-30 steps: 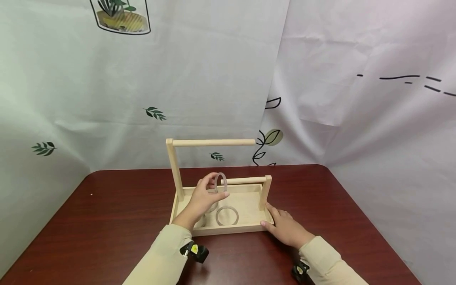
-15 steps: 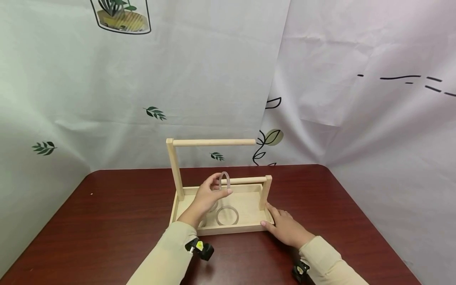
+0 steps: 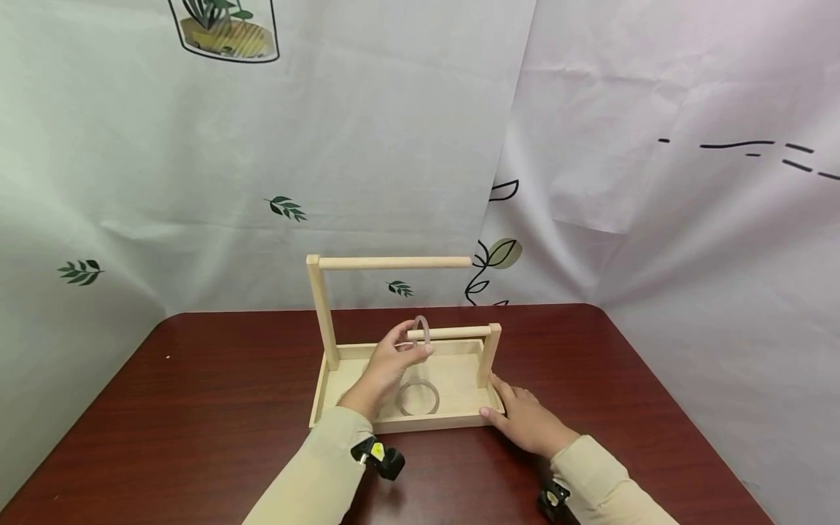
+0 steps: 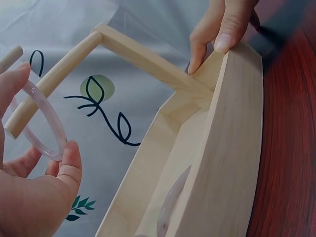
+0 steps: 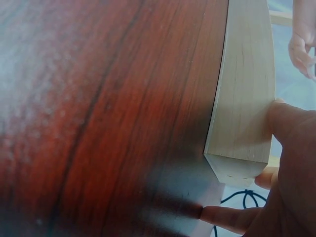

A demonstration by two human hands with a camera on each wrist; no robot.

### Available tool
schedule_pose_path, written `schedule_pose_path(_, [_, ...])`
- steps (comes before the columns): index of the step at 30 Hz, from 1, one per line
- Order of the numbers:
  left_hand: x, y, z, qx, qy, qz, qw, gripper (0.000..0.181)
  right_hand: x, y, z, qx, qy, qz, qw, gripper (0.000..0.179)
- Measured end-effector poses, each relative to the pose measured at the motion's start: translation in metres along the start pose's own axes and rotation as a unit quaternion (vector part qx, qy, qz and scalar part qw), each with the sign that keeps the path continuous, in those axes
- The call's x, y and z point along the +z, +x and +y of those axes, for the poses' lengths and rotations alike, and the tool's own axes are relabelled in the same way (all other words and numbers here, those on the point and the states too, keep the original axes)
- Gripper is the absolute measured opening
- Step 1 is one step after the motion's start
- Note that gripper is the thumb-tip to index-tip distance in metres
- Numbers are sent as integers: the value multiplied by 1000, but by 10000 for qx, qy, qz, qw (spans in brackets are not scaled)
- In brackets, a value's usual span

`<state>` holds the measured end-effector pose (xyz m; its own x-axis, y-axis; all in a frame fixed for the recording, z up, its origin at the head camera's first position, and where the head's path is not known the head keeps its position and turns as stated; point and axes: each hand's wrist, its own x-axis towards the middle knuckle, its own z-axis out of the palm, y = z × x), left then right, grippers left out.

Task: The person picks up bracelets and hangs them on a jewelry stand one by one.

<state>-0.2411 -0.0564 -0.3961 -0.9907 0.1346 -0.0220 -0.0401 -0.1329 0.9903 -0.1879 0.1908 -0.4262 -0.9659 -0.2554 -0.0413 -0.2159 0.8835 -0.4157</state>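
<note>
In the head view, my left hand (image 3: 389,366) pinches a pale translucent bangle (image 3: 428,329) between thumb and fingers. The bangle stands upright around the lower wooden rod (image 4: 64,69), near its free left end, which pokes out past it. My right hand (image 3: 528,419) holds the front right corner of the wooden bangle stand (image 3: 453,421), thumb on the front wall and fingers at the right side. A second bangle (image 3: 436,399) lies flat in the stand's tray, partly hidden behind the front wall in the left wrist view. My left forearm covers the tray's left part.
A taller post (image 3: 321,313) at the tray's left carries a higher rod (image 3: 394,262) behind my left hand. The lower rod's post (image 3: 488,355) rises at the right. The stand sits on a dark red table (image 3: 216,408) against a white printed cloth (image 3: 394,146).
My left hand has moved right with its bangle, which has passed over the lower rod's free end and a little along it. My right hand and the stand have stayed put.
</note>
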Motion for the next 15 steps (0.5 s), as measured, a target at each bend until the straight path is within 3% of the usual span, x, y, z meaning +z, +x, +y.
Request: schedule_pose_path(15, [11,4,-5,-91,-874,-106,9961,68,4,3,3,105,10,-31,9999,70])
